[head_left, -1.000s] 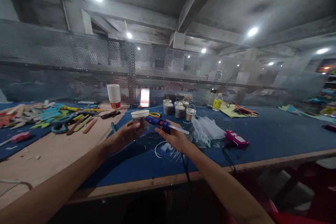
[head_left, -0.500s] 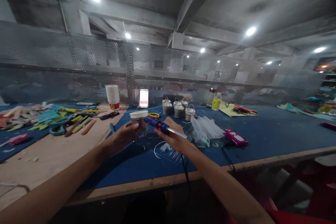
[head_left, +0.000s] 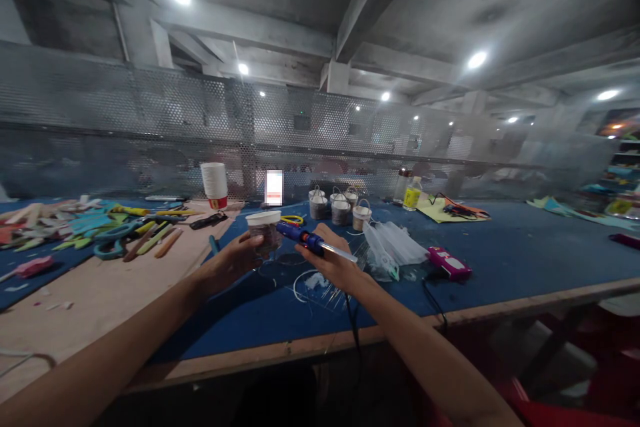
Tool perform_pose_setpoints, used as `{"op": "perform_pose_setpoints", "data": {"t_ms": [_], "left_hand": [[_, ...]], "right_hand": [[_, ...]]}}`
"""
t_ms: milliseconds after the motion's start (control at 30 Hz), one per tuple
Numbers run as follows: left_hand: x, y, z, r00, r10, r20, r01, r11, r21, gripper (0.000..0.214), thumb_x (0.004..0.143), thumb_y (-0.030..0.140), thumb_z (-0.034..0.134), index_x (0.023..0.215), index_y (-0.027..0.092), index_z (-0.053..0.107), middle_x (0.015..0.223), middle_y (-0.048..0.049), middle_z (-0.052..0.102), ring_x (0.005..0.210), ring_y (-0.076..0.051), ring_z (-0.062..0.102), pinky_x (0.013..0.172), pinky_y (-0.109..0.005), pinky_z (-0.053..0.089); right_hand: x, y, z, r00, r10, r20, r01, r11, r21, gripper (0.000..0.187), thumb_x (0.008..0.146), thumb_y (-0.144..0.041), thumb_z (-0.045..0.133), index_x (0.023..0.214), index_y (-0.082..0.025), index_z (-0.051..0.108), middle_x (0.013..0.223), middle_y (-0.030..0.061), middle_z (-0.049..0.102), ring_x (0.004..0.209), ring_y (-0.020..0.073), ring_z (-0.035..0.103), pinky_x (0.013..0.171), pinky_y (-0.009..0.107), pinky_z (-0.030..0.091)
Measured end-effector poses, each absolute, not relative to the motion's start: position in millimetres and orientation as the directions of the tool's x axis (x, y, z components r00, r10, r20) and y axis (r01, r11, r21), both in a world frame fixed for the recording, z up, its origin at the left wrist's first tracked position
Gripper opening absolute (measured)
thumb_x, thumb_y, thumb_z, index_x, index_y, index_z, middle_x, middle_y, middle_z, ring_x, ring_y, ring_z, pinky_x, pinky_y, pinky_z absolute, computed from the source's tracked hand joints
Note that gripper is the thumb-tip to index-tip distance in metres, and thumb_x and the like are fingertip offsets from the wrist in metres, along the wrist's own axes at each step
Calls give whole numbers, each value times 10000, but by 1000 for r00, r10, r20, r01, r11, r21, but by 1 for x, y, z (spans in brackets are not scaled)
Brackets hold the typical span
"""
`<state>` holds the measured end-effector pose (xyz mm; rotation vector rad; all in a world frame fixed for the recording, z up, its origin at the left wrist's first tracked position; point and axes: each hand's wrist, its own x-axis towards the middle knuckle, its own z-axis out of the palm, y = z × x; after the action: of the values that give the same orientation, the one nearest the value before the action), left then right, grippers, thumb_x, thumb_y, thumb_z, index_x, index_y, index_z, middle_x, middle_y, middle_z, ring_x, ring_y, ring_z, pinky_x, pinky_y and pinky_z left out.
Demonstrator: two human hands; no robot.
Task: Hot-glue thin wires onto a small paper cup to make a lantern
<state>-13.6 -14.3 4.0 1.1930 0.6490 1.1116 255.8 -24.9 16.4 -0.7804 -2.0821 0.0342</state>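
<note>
My left hand is wrapped round a small paper cup with a white rim and a brownish covered side, held above the blue table. My right hand grips a blue glue gun with a clear glue stick poking out of its back toward the right. The gun's nozzle points at the cup's right side, close to or touching it. A black cord hangs from my right hand over the table's front edge.
Several finished little cup baskets stand behind my hands. A stack of paper cups, coloured sticks and scissors lie on the wooden board at left. Clear plastic bags, a pink device and a bottle are at right.
Almost nothing has changed. Both hands, the cup and the glue gun have stayed in place, with only a slight shift of the view.
</note>
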Motion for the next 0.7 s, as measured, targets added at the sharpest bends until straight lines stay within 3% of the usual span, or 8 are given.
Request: {"op": "perform_pose_setpoints", "data": {"t_ms": [167, 700], "left_hand": [[-11, -18, 8, 296, 954, 59, -287, 30, 957, 319, 877, 319, 790, 1175, 205, 770, 1166, -100, 797, 1002, -241, 724, 821, -319, 540], [-11, -19, 8, 290, 955, 67, -287, 19, 958, 372, 873, 325, 784, 1217, 186, 762, 1183, -119, 795, 972, -244, 728, 779, -307, 534]], "right_hand": [[255, -28, 19, -423, 530, 735, 517, 807, -284, 304, 1024, -465, 600, 861, -215, 544, 905, 5, 574, 770, 142, 545, 623, 260, 373], [257, -25, 16, -400, 536, 743, 516, 802, -301, 287, 1022, -477, 595, 888, -224, 582, 919, 4, 595, 763, 145, 545, 636, 261, 385]]}}
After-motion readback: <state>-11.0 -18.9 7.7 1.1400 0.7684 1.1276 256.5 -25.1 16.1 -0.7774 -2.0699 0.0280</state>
